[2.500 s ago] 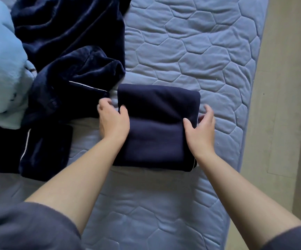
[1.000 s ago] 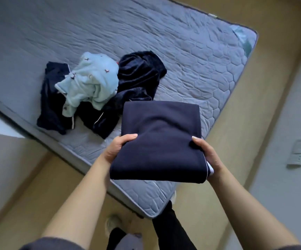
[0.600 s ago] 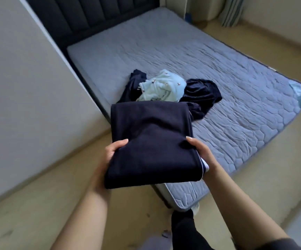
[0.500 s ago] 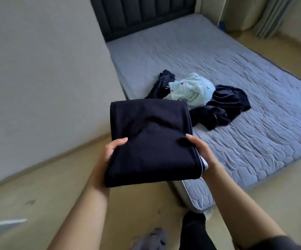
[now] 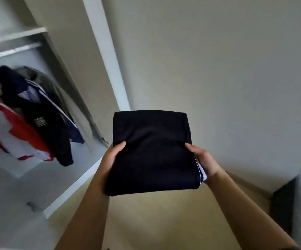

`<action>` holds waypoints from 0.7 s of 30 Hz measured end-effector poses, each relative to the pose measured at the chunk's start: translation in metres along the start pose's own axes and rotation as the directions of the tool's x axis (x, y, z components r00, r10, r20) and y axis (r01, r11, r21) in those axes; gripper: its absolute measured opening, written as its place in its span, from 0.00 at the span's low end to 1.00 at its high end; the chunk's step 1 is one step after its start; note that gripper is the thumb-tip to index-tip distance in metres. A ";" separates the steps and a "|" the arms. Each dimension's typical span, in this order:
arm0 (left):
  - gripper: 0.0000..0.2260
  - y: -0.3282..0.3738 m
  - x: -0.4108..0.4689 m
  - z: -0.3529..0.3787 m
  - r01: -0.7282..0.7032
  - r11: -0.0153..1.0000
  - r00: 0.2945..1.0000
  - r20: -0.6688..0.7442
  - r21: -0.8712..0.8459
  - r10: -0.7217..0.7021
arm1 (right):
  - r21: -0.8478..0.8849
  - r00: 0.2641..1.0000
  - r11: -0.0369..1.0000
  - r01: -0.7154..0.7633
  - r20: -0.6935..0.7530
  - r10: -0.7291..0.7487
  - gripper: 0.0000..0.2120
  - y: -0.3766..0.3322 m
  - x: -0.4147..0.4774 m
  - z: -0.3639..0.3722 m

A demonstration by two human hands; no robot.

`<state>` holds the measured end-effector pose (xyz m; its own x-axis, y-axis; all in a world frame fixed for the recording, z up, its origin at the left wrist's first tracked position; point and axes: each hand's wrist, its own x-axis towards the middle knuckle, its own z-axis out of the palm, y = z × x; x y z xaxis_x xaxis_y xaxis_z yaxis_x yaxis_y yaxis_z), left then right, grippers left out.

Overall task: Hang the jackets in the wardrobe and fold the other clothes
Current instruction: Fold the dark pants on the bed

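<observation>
1 folded dark garment [image 5: 151, 152] gripped by left hand [image 5: 112, 156] and right hand [image 5: 204, 160], thumbs on top | jackets [image 5: 43, 123] already hang in wardrobe [image 5: 64, 69] | garment not yet stowed

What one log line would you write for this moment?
held: folded dark garment | left hand: grips left edge | right hand: grips right edge | wardrobe: open, jackets hanging inside

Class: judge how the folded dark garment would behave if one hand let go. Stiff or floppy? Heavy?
Probably floppy: the folded dark garment is soft cloth, supported at both sides by the left hand and right hand, so a free side would likely droop and unfold. Likely light: thumbs alone pin its top.
</observation>
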<state>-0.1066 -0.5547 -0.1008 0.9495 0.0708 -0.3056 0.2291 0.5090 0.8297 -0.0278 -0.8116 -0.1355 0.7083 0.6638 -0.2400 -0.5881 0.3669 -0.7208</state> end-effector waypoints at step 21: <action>0.09 0.249 0.049 -0.257 -0.395 0.829 0.472 -0.687 0.395 0.552 | -0.473 0.871 0.879 -0.054 0.409 0.273 0.30 -0.011 0.451 0.285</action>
<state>-0.0578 -0.2043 -0.0290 0.4272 0.9041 -0.0068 -0.1008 0.0551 0.9934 0.1868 -0.3305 -0.0505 0.2962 0.9449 -0.1397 -0.3705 -0.0212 -0.9286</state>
